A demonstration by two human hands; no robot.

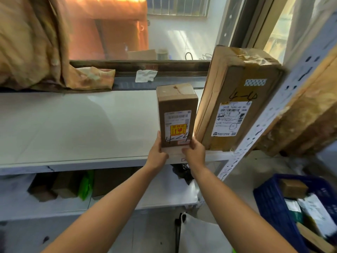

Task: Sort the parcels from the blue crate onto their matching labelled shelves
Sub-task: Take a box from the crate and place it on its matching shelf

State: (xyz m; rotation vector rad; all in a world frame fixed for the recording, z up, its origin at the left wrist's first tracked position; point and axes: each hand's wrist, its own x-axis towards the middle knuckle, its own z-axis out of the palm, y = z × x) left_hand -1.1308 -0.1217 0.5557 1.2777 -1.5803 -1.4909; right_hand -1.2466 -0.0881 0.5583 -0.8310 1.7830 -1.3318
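Note:
A small brown parcel (176,106) marked "4-4", with a white label and a yellow sticker, stands upright on the white top shelf (73,125) near its front edge. My left hand (156,152) grips its lower left side and my right hand (194,152) its lower right corner. Just to its right a larger cardboard parcel (240,99), also marked "4-4", leans against the shelf's perforated upright (284,99). The blue crate (273,203) sits on the floor at lower right with several parcels inside.
Orange-beige cloth (36,42) is heaped at the shelf's back left before a window. The lower shelf (164,198) holds brown boxes and a green packet (85,185). A white bag (198,234) lies on the floor by the crate.

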